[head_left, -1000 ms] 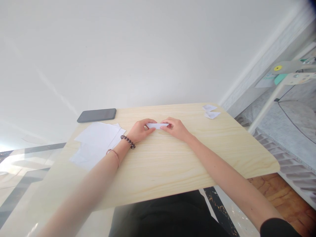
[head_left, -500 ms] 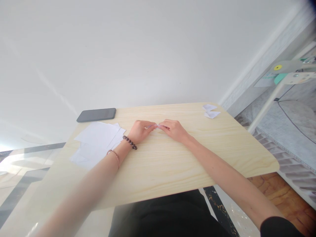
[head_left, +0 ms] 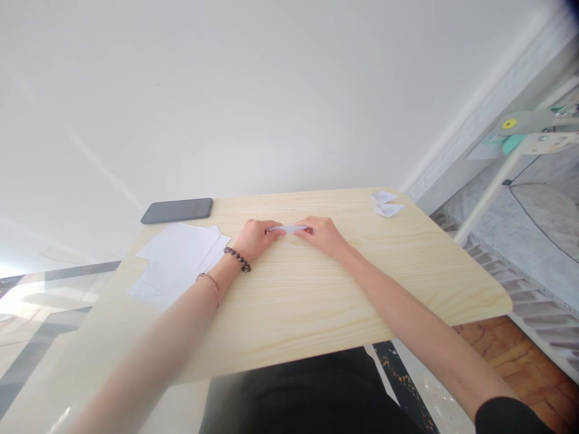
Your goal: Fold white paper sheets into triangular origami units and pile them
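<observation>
Between my two hands, just over the middle of the table, is a small white piece of paper (head_left: 289,229) seen nearly edge-on as a narrow strip. My left hand (head_left: 259,238) pinches its left end, with the thumb on the near side. At the right end, my right hand (head_left: 319,233) grips it in the same way. Both ends of the paper are hidden by the fingers, and its folds are too small to make out. A dark bead bracelet (head_left: 237,258) and a thin bangle circle my left wrist.
Several loose white sheets (head_left: 178,250) lie beside my left forearm. Behind them a dark phone (head_left: 177,210) rests by the wall. Two small folded papers (head_left: 388,210) sit at the table's (head_left: 362,301) far right corner. A white metal frame (head_left: 488,193) stands beyond the right edge.
My fingertips, nearly together before, are now farther apart, with the right hand's shifted to the right. More of the paper's white face shows between them.
</observation>
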The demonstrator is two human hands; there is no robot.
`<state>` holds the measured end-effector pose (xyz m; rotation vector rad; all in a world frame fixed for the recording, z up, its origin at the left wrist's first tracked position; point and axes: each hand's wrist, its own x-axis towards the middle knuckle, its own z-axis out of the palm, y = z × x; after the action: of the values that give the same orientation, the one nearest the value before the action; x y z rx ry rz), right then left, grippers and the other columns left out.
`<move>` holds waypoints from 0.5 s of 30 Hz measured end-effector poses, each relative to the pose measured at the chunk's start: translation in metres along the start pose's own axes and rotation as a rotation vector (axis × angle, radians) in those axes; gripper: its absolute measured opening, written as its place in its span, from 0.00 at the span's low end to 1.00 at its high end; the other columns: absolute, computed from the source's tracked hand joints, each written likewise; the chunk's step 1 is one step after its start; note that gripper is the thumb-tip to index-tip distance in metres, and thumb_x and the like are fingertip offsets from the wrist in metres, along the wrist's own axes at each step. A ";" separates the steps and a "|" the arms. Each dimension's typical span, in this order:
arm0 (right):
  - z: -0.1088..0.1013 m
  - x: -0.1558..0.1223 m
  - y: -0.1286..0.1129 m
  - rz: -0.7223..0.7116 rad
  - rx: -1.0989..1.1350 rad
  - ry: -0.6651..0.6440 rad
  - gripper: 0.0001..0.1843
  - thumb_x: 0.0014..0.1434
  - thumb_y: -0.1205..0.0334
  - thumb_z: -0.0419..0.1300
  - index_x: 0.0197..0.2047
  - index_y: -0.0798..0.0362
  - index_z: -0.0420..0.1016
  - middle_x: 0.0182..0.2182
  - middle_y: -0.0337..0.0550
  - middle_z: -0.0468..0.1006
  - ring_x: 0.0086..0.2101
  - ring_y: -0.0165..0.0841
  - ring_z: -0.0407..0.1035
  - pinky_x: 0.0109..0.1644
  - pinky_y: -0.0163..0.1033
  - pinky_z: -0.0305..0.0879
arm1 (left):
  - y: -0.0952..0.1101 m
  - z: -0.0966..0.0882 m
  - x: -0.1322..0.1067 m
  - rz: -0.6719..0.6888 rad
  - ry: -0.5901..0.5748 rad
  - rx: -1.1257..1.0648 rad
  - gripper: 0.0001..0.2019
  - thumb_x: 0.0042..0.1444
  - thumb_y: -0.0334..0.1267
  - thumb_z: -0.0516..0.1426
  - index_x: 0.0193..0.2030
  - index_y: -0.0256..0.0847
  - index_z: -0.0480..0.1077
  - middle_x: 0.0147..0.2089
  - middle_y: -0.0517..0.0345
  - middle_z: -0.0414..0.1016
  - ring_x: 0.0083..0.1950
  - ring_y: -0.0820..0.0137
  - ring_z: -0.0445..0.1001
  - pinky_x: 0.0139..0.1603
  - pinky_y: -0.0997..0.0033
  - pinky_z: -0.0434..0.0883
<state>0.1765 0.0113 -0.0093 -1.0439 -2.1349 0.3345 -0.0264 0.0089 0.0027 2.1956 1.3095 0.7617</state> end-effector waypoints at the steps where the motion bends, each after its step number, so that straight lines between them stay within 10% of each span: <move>1: 0.000 0.000 0.000 0.006 -0.001 -0.007 0.09 0.54 0.59 0.55 0.34 0.53 0.74 0.29 0.39 0.75 0.25 0.26 0.64 0.33 0.32 0.59 | 0.000 0.000 0.000 -0.004 0.004 0.009 0.16 0.53 0.47 0.49 0.33 0.41 0.74 0.26 0.61 0.74 0.27 0.72 0.67 0.31 0.74 0.63; 15: -0.005 0.000 0.002 0.029 -0.017 0.004 0.09 0.54 0.60 0.55 0.32 0.52 0.76 0.28 0.38 0.76 0.25 0.26 0.64 0.32 0.32 0.58 | -0.002 -0.003 0.000 0.056 -0.013 0.007 0.17 0.54 0.45 0.48 0.40 0.41 0.73 0.32 0.59 0.76 0.30 0.71 0.69 0.33 0.74 0.63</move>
<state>0.1813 0.0123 -0.0063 -1.0855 -2.1238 0.3280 -0.0297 0.0106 0.0038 2.2471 1.2513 0.7636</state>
